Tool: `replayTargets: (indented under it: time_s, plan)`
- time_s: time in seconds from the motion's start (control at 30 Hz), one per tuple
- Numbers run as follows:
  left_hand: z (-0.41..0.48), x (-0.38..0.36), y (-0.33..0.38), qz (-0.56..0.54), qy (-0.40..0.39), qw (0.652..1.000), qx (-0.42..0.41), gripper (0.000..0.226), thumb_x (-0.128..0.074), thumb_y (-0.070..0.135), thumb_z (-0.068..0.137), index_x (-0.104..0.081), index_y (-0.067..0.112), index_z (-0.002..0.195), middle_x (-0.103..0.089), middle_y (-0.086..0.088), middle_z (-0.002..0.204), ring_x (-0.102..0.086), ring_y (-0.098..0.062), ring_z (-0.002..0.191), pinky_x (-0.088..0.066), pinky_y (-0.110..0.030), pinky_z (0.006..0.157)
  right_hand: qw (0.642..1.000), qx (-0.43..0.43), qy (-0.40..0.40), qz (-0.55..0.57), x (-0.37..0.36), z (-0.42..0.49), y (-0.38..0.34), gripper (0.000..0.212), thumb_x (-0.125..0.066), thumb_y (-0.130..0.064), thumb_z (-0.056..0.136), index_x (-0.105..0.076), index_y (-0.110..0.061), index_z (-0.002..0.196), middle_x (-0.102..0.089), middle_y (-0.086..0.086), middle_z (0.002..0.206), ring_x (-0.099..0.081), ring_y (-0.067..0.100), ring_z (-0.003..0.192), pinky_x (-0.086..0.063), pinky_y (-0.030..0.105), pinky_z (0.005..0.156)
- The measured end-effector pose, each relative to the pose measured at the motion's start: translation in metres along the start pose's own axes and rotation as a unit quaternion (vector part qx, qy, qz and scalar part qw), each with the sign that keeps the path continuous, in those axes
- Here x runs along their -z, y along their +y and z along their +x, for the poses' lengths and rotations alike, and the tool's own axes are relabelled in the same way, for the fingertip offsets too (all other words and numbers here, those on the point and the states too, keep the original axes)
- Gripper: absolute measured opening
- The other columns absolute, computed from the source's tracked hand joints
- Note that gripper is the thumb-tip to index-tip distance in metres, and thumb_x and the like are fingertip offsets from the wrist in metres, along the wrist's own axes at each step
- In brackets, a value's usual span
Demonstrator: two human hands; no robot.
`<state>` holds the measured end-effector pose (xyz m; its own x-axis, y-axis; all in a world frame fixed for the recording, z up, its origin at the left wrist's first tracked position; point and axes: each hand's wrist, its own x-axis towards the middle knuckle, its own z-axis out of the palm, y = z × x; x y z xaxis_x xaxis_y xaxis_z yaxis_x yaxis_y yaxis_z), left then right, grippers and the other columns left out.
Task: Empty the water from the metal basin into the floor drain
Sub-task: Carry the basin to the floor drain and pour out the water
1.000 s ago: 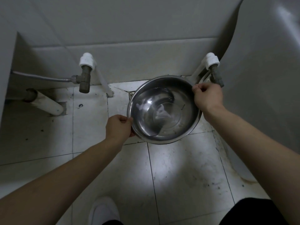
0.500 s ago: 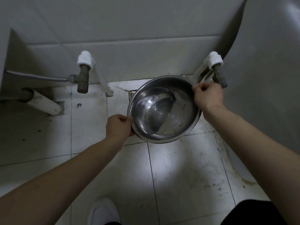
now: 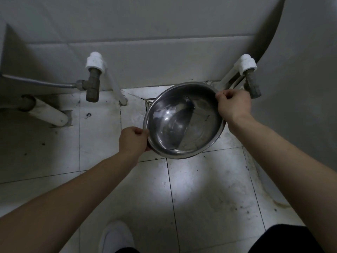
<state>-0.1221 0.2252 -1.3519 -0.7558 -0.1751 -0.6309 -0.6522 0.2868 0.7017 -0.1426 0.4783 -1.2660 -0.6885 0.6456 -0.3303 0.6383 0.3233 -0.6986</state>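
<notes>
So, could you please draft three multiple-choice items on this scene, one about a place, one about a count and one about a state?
1. Where does the floor drain show?
A. Past the far-left rim of the metal basin
B. Beside the white shoe
C. Under the left pipe valve

2. How many hands grip the basin's rim?
A. None
B. One
C. Two

3. What state is the basin in?
A. Upside down on the tiles
B. Held above the floor, water pooled on its left side
C. Flat on the floor, brim-full

Answers:
1 A, a corner of the drain's grate peeks out there.
2 C, the left hand pinches the near-left rim and the right hand the far-right rim.
3 B, the water lies toward the left side, leaving the right part of the bottom bare.
</notes>
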Motion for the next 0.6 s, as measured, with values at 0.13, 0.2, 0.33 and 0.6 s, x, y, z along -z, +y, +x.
replayTargets:
  time_s: [0.13, 0.2, 0.33, 0.6]
  plan:
    - [0.0010, -0.0006, -0.0008, 0.004, -0.002, 1.000, 0.003, 0.015, -0.067, 0.015, 0.095, -0.070, 0.005, 0.084, -0.074, -0.012, 0.078, -0.073, -0.015, 0.055, -0.060, -0.026, 0.050, 1.000, 0.005, 0.002, -0.009, -0.0001, -0.0019, -0.0012, 0.022, -0.061, -0.022, 0.100, -0.076, -0.007, 0.097, -0.071, 0.009, 0.090, -0.065, 0.022, 0.090, -0.057, 0.045, 0.097]
    - [0.0015, -0.0005, -0.0005, 0.005, -0.002, 1.000, 0.005, 0.016, -0.068, 0.016, 0.095, -0.070, 0.004, 0.085, -0.074, -0.013, 0.078, -0.073, -0.015, 0.055, -0.059, -0.025, 0.050, 1.000, 0.004, 0.005, -0.009, -0.0010, -0.0022, -0.0012, 0.021, -0.061, -0.021, 0.100, -0.076, -0.007, 0.096, -0.071, 0.011, 0.091, -0.065, 0.022, 0.089, -0.057, 0.046, 0.097]
    - [0.0017, -0.0013, -0.0003, 0.005, 0.000, 1.000, 0.008, 0.017, -0.068, 0.017, 0.095, -0.070, 0.004, 0.084, -0.074, -0.012, 0.077, -0.072, -0.014, 0.053, -0.059, -0.025, 0.049, 1.000, -0.003, 0.006, -0.004, -0.0015, -0.0015, -0.0022, 0.018, -0.062, -0.022, 0.099, -0.075, -0.012, 0.091, -0.066, 0.001, 0.079, -0.064, 0.019, 0.087, -0.057, 0.045, 0.096]
    - [-0.0004, -0.0039, 0.0002, 0.006, -0.003, 1.000, 0.008, 0.017, -0.066, 0.016, 0.096, -0.069, 0.007, 0.083, -0.073, -0.011, 0.078, -0.071, -0.011, 0.051, -0.058, -0.023, 0.048, 1.000, -0.004, 0.006, -0.005, 0.0018, -0.0014, -0.0046, 0.020, -0.063, -0.024, 0.099, -0.075, -0.013, 0.086, -0.066, -0.001, 0.076, -0.064, 0.018, 0.083, -0.058, 0.045, 0.095]
